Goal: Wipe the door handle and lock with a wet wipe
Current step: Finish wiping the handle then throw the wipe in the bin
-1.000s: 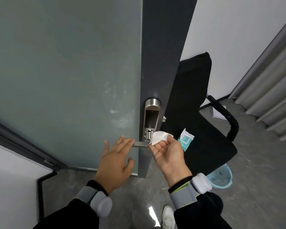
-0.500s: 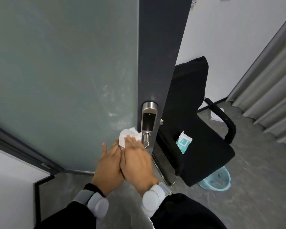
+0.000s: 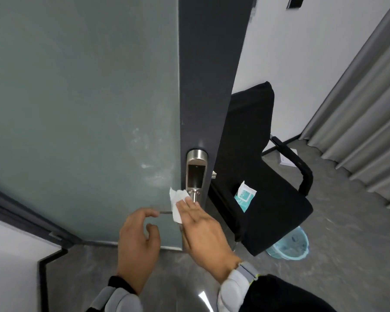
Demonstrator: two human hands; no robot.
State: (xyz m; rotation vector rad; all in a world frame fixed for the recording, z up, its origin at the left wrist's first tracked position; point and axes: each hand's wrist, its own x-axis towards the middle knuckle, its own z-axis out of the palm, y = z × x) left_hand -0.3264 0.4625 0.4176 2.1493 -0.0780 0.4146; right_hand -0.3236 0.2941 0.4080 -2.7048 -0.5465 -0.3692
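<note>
A silver lock plate sits on the dark edge strip of a frosted glass door. Its lever handle runs left from the spindle, mostly covered. My right hand presses a white wet wipe over the handle near the spindle, fingers flat on it. My left hand hovers just left of it with curled fingers by the handle's free end, holding nothing.
A black chair stands right behind the door, with a teal wet-wipe pack on its seat. A light blue bin sits on the grey floor under it. Grey curtains hang at right.
My right hand crossed with the wipe from the handle's right side onto the lever. My left hand came off the handle, then drew apart from the right hand, exposing the handle's tip.
</note>
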